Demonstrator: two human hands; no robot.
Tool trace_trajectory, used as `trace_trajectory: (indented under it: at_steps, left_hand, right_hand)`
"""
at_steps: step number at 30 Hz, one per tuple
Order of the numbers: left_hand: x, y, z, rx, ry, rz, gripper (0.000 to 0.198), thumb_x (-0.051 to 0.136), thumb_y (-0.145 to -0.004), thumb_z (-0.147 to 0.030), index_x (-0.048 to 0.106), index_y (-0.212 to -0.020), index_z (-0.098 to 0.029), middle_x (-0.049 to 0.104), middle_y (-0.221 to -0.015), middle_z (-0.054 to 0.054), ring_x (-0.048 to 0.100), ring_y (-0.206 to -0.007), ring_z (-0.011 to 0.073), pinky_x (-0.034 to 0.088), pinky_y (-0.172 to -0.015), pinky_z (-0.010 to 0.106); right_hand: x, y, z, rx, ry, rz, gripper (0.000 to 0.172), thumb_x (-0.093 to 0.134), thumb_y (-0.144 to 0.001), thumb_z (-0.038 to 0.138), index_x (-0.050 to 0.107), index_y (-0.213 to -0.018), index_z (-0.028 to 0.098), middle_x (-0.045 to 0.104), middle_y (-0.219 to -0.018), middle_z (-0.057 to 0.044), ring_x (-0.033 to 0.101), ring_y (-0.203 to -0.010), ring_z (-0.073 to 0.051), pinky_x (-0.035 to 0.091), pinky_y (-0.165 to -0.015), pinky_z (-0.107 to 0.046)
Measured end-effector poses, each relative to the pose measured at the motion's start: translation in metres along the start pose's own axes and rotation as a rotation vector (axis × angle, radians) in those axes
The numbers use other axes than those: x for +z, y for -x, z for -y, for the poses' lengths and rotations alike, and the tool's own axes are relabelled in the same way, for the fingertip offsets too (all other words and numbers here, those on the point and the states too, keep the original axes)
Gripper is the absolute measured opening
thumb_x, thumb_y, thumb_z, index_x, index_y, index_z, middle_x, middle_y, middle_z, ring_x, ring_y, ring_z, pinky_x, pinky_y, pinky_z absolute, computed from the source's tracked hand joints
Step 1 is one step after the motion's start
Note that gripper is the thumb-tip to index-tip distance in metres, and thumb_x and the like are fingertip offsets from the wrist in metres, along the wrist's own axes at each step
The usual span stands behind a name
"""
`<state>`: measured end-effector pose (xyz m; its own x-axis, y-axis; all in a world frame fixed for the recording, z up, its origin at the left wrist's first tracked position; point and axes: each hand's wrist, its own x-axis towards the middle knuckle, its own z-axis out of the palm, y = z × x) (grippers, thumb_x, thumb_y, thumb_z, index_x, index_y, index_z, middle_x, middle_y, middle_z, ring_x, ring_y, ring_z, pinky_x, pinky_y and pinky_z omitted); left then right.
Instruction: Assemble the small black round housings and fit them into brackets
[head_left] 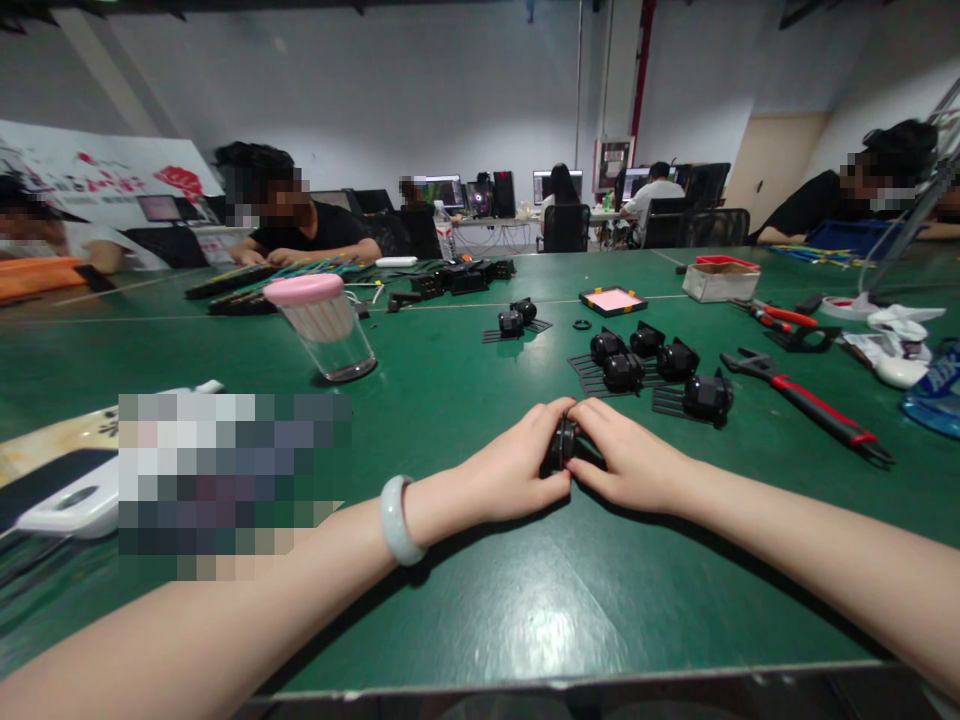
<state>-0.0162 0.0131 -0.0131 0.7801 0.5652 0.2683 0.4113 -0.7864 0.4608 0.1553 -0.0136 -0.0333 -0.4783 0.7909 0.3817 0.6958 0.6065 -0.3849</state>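
Both hands meet over the green table [465, 590], around a small black part [562, 445]. My left hand [523, 462] has its fingers and thumb closed on the part's left side, and a pale bangle [400, 520] circles that wrist. On the right side, the fingers and thumb of my right hand [628, 458] press against the same part. Much of it is hidden by the fingers. Just beyond the hands lie several similar black round parts with thin prongs [625, 372]. Two more [513, 321] sit farther back, near a small black ring [582, 324].
At left stand a glass with a pink lid [322, 325] and a white device [75, 505]. To the right lie a red-handled adjustable wrench [821, 408], pliers [780, 317], a small box [721, 281] and a blue bottle [937, 395]. Seated people are across the table.
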Motion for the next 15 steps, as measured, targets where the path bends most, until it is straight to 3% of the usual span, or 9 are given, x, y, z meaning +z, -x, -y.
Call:
trace_trajectory:
  at_steps: [15]
  left_hand:
    - [0.0017, 0.0003, 0.0011, -0.013, 0.001, -0.004, 0.062, 0.053, -0.068, -0.017, 0.026, -0.124, -0.015, 0.042, -0.117, 0.011, 0.043, -0.105, 0.023, 0.036, -0.092, 0.038]
  right_hand:
    - [-0.0016, 0.0, 0.0005, -0.012, 0.002, 0.007, 0.031, 0.049, -0.074, 0.02, 0.041, -0.103, 0.014, 0.047, -0.095, -0.008, 0.046, -0.089, -0.019, 0.041, -0.08, -0.034]
